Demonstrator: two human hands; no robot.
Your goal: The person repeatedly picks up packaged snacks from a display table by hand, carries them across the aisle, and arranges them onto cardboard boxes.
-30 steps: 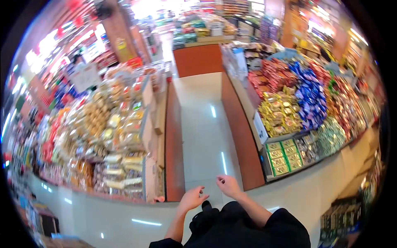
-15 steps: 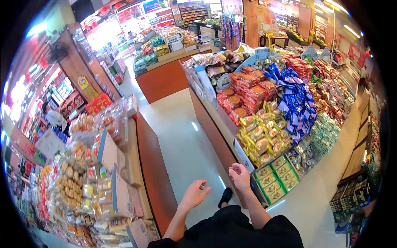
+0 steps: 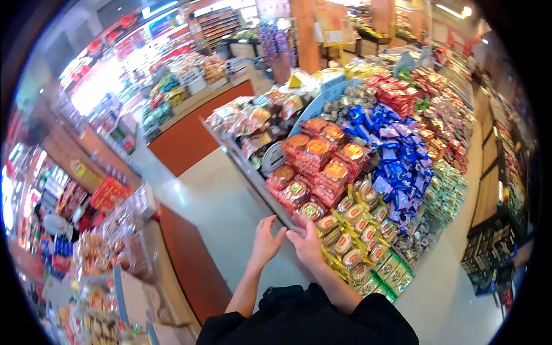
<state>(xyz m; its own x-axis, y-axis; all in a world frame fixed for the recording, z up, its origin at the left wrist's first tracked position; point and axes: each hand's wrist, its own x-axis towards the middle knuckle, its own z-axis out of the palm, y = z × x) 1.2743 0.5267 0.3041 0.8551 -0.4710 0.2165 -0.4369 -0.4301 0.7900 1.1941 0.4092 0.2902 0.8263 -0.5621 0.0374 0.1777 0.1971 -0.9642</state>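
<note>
My left hand (image 3: 267,244) is over the aisle beside the snack counter, thumb and fingers apart, holding nothing. Close to its right, my right hand (image 3: 306,244) is at the counter's edge with fingers loosely bent and nothing visible in them. I cannot tell whether it touches the edge. Nearest to it are yellow-wrapped round snack packs (image 3: 344,242) and red snack packs (image 3: 318,150) in stacks. Blue-wrapped pieces (image 3: 398,158) are heaped behind the yellow ones. Green-edged packs (image 3: 394,270) fill the near corner.
A lower counter (image 3: 178,282) with bagged baked goods runs along my left, with the pale floor (image 3: 221,201) between. Another red-fronted display (image 3: 198,129) stands ahead. Dark crates (image 3: 486,250) line the right side. A blurred person (image 3: 56,225) is at far left.
My view has shifted forward and to the right, and the snack counter is closer. Both hands have come nearer each other, the right one now beside the red and yellow packs.
</note>
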